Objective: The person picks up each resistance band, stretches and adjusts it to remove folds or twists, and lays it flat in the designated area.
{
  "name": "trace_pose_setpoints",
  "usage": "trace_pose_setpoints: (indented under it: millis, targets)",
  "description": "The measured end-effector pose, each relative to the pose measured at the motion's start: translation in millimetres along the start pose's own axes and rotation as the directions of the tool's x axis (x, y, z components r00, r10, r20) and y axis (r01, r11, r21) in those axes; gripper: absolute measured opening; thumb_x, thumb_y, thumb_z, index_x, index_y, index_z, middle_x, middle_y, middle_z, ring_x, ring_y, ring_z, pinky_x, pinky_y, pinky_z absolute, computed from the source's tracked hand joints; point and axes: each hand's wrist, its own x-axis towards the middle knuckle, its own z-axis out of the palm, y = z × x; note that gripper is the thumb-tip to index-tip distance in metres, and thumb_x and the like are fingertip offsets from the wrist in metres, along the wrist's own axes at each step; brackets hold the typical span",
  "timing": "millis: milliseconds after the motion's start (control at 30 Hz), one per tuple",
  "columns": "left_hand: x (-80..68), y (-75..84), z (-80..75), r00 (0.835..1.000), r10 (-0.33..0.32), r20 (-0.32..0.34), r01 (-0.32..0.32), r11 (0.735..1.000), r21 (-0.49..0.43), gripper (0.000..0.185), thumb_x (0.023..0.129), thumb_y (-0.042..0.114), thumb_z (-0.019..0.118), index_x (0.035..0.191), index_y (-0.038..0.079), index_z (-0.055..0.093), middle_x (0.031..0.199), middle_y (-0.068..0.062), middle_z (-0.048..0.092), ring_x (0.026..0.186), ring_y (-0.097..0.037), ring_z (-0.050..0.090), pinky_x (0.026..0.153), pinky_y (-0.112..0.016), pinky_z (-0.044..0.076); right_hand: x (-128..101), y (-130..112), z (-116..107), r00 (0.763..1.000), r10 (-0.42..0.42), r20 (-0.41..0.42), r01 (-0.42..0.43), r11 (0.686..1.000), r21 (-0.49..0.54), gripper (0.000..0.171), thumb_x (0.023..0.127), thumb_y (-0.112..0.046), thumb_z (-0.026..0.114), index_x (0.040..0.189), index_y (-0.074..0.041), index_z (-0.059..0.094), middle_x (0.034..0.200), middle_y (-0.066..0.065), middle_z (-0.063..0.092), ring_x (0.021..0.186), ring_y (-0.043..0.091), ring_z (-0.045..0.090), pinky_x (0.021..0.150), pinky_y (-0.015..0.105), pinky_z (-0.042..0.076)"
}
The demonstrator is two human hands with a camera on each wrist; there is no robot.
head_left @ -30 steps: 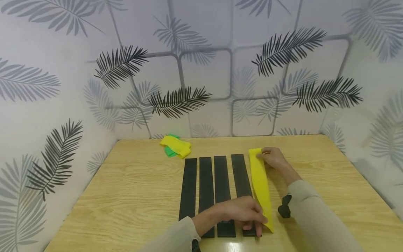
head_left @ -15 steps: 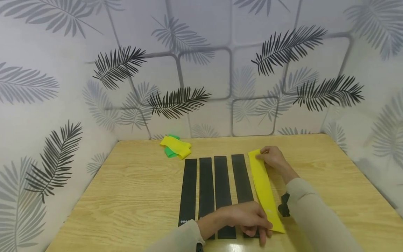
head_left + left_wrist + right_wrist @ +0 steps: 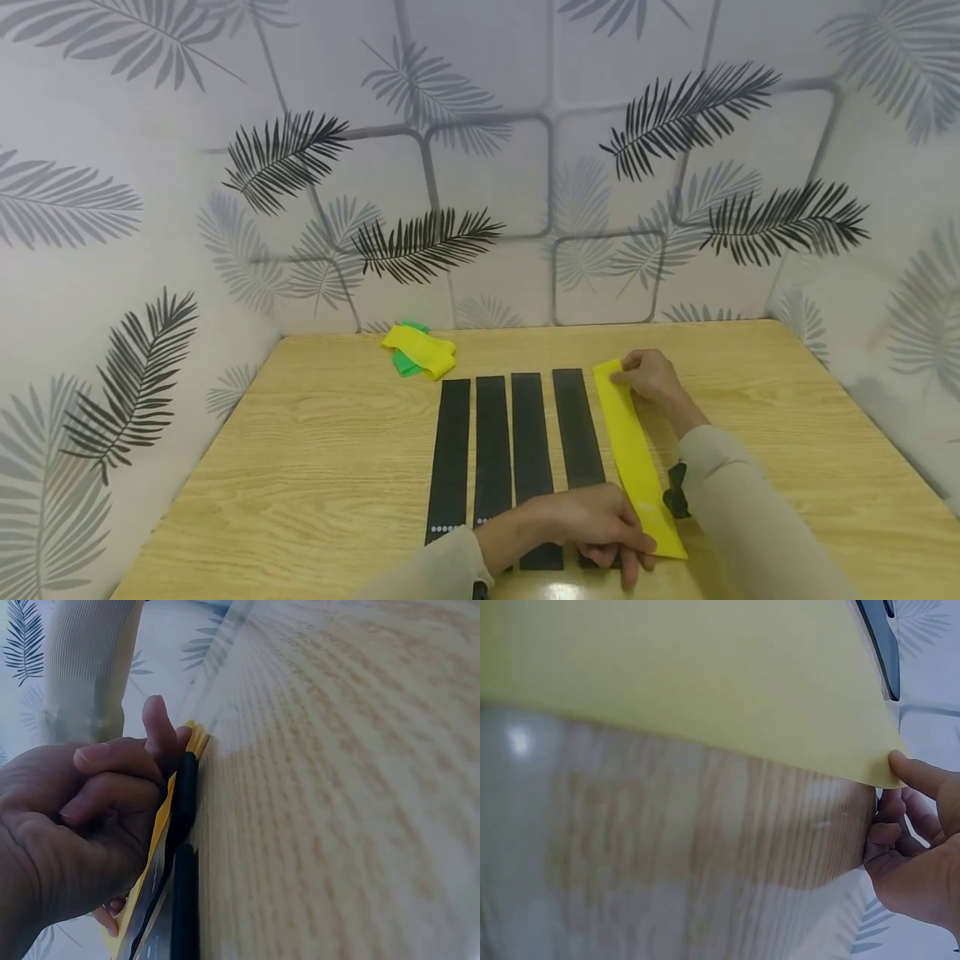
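A yellow resistance band (image 3: 633, 450) lies lengthwise at the right end of a row of black bands. My right hand (image 3: 651, 375) pinches its far end, the thumb on top and fingers curled below in the right wrist view. At the near end, my left hand (image 3: 600, 521) holds the left corner, its fingertips right at the edge. That hand reaches across the near parts of the black resistance bands (image 3: 576, 425) and hides some of them. In the left wrist view several fingers are curled, and the yellow band (image 3: 196, 739) runs behind them.
Several black resistance bands (image 3: 450, 450) lie side by side, with pale dots near their close ends. A crumpled yellow band (image 3: 423, 346) lies over a green band (image 3: 405, 363) at the back of the wooden table (image 3: 300, 467). Leaf-patterned walls (image 3: 495, 183) stand behind.
The near end of the yellow band has swung right, away from the black bands, and lies flatter and straighter. My left hand moved right with it; my right hand has barely moved.
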Motion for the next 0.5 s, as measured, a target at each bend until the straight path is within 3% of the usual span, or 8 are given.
trace_pose_setpoints:
  millis: [133,233,333,500]
  targets:
    - [-0.9,0.5,1.0,1.0,-0.009,-0.02,0.008,1.0,-0.025,0.033,0.107,0.014,0.059,0.097,-0.013,0.075,0.061,-0.004,0.067,0.037,-0.01,0.03,0.04,-0.026,0.022,2.2,4.1,0.7,1.0,0.023,0.019,-0.023,1.0,-0.001,0.026,0.093,-0.007,0.074,0.109,0.01,0.06,0.095,0.015,0.057,0.068,0.015,0.048,0.058,0.025,0.043]
    - [-2.2,0.4,1.7,0.999,-0.027,-0.029,0.025,0.998,-0.051,0.033,0.106,0.015,0.061,0.092,-0.011,0.076,0.06,-0.005,0.067,0.037,-0.009,0.031,0.039,-0.025,0.022,3.5,6.5,-1.4,0.999,0.037,0.035,-0.036,0.999,-0.029,0.031,0.094,-0.012,0.073,0.111,0.007,0.055,0.099,0.014,0.056,0.074,0.017,0.05,0.061,0.025,0.044]
    - [-6.1,0.4,0.8,0.997,-0.053,-0.055,0.049,0.996,-0.072,0.036,0.105,0.019,0.063,0.085,-0.006,0.077,0.059,-0.005,0.066,0.037,-0.008,0.031,0.038,-0.024,0.021,5.6,9.1,-6.2,0.998,0.033,0.056,-0.033,0.999,-0.015,0.026,0.099,-0.016,0.067,0.088,0.001,0.05,0.081,0.008,0.056,0.065,0.015,0.046,0.056,0.024,0.041]
    - [-21.5,3.9,-20.3,0.982,-0.013,-0.191,0.004,0.999,-0.046,0.038,0.103,0.03,0.067,0.082,0.0,0.08,0.06,-0.004,0.067,0.037,-0.007,0.033,0.038,-0.023,0.022,6.4,12.8,-13.2,0.994,-0.015,0.104,0.008,0.997,0.073,0.051,0.106,-0.012,0.053,0.056,-0.01,0.044,0.051,-0.002,0.045,0.048,0.011,0.038,0.048,0.025,0.036]
